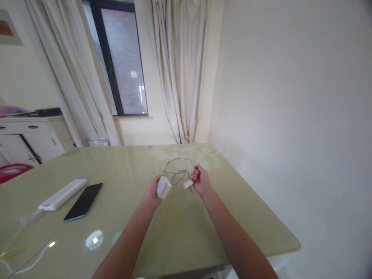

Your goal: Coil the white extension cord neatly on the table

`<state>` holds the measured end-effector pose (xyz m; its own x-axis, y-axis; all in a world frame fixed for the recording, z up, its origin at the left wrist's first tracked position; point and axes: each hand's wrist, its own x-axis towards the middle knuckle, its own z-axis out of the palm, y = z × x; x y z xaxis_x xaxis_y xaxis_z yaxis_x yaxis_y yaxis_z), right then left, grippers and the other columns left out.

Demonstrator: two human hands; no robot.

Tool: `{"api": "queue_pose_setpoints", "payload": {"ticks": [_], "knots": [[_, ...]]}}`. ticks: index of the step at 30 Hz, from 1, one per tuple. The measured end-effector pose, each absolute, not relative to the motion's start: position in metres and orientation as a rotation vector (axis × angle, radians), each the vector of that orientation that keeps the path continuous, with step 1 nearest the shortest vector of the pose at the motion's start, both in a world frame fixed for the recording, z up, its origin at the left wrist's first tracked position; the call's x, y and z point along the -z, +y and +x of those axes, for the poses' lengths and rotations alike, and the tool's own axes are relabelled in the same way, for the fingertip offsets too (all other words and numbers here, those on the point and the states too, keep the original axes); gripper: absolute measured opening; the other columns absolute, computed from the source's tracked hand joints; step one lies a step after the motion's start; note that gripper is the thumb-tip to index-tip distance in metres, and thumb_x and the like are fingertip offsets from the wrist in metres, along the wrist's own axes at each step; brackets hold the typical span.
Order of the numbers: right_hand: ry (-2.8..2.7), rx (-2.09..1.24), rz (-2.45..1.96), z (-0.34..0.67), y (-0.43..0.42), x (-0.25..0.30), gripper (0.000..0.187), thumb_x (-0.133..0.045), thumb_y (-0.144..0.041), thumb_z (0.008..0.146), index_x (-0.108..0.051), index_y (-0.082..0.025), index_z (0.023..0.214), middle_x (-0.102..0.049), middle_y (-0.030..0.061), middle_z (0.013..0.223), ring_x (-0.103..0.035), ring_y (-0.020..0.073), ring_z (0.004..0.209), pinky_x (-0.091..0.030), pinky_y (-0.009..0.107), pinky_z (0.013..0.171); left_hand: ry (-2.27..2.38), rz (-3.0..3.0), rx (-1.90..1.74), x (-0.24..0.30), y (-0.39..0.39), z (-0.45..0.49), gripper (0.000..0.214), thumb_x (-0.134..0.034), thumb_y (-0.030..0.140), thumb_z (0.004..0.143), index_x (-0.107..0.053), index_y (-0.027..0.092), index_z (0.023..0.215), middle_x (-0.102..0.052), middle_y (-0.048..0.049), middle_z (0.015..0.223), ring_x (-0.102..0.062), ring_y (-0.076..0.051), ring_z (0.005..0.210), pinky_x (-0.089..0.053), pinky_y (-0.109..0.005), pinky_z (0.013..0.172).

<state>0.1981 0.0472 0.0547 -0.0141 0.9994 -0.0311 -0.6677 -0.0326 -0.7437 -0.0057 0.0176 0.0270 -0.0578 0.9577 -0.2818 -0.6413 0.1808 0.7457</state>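
My left hand (153, 192) is closed round a white charger block (163, 187), held a little above the glossy green table (122, 162). A white cable (174, 170) loops from the block over the tabletop. My right hand (201, 181) pinches the cable near its white plug end (188, 184), fingers curled tight. The two hands are close together, about a hand's width apart, over the far middle of the table.
A white power strip (63, 194) and a dark phone (83, 201) lie on the table's left side, with thin white cords (29, 259) trailing at the near left edge. A white cabinet (31, 139) stands at left, curtains and a window behind, a bare wall at right.
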Motion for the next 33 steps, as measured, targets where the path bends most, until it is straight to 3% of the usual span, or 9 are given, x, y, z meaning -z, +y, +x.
{"api": "queue_pose_setpoints", "payload": {"ticks": [3,6,9,15,18,21,23,27,33], "knots": [[-0.628,-1.476,-0.703,0.187,0.048,-0.033,0.041,-0.084,-0.052,0.073,-0.057,-0.021,0.077,-0.041,-0.0076,0.055,-0.033,0.0076,0.048,-0.034,0.022,0.045,0.922,0.369,-1.443,-0.016,0.026,-0.003,0.017,-0.058,0.019,0.094,-0.067,0.019,0.079,-0.060,0.0003,0.057,-0.055,-0.012,0.044,-0.046,-0.022,0.044],[-0.706,-1.397,-0.785,0.188,0.043,-0.018,0.041,-0.088,-0.051,0.065,-0.066,-0.019,0.076,-0.057,-0.0009,0.065,-0.048,0.0110,0.057,-0.043,0.024,0.050,0.908,0.307,-1.502,-0.010,0.025,-0.006,0.014,-0.061,0.018,0.093,-0.074,0.019,0.096,-0.072,-0.0033,0.076,-0.064,-0.013,0.054,-0.054,-0.023,0.051],[-0.817,-1.340,-0.807,0.191,0.038,-0.016,0.039,-0.086,-0.053,0.067,-0.072,-0.018,0.075,-0.055,-0.0014,0.065,-0.048,0.0099,0.058,-0.042,0.022,0.051,0.892,0.309,-1.566,-0.005,0.023,-0.008,0.020,-0.067,0.021,0.090,-0.074,0.019,0.109,-0.076,-0.0048,0.093,-0.069,-0.013,0.066,-0.057,-0.023,0.059],[-0.954,-1.522,-0.676,0.187,0.021,-0.029,0.042,-0.083,-0.057,0.077,-0.071,-0.018,0.088,-0.036,-0.0094,0.056,-0.027,0.0059,0.046,-0.023,0.019,0.040,0.920,0.405,-1.668,0.000,0.016,-0.014,0.033,-0.072,0.038,0.085,-0.071,0.021,0.113,-0.067,0.0023,0.076,-0.057,-0.010,0.052,-0.048,-0.024,0.053],[-1.039,-1.478,-0.617,0.183,0.012,-0.035,0.040,-0.090,-0.046,0.071,-0.066,-0.021,0.091,-0.048,-0.0080,0.066,-0.037,0.0056,0.050,-0.033,0.017,0.043,0.839,0.351,-1.679,-0.008,0.008,-0.017,0.026,-0.067,0.034,0.089,-0.069,0.022,0.111,-0.068,0.0014,0.078,-0.062,-0.014,0.057,-0.053,-0.028,0.059],[-1.092,-1.459,-0.560,0.180,0.008,-0.037,0.043,-0.093,-0.041,0.067,-0.064,-0.022,0.093,-0.058,-0.0041,0.084,-0.054,0.0086,0.064,-0.051,0.021,0.059,0.778,0.315,-1.640,-0.016,0.003,-0.017,0.023,-0.063,0.029,0.091,-0.068,0.022,0.113,-0.070,-0.0008,0.081,-0.068,-0.018,0.063,-0.056,-0.031,0.062],[-1.097,-1.458,-0.538,0.180,0.010,-0.035,0.043,-0.093,-0.041,0.067,-0.063,-0.022,0.091,-0.061,-0.0026,0.087,-0.061,0.0119,0.074,-0.057,0.026,0.071,0.768,0.306,-1.601,-0.018,0.002,-0.017,0.024,-0.062,0.029,0.093,-0.067,0.021,0.114,-0.069,-0.0009,0.077,-0.066,-0.018,0.058,-0.054,-0.031,0.058],[-1.060,-1.476,-0.515,0.182,0.017,-0.028,0.044,-0.094,-0.040,0.065,-0.062,-0.022,0.089,-0.063,-0.0027,0.086,-0.065,0.0134,0.079,-0.057,0.029,0.079,0.804,0.266,-1.544,-0.014,0.007,-0.018,0.020,-0.061,0.033,0.095,-0.069,0.018,0.107,-0.066,-0.0002,0.068,-0.061,-0.017,0.050,-0.050,-0.030,0.052],[-0.961,-1.293,-0.539,0.179,0.023,-0.025,0.043,-0.092,-0.041,0.066,-0.061,-0.022,0.087,-0.061,-0.0032,0.081,-0.059,0.0123,0.072,-0.051,0.026,0.069,0.873,0.422,-1.508,-0.004,0.008,-0.011,0.025,-0.073,0.038,0.089,-0.072,0.016,0.100,-0.066,-0.0005,0.064,-0.056,-0.014,0.049,-0.043,-0.026,0.051]]}}
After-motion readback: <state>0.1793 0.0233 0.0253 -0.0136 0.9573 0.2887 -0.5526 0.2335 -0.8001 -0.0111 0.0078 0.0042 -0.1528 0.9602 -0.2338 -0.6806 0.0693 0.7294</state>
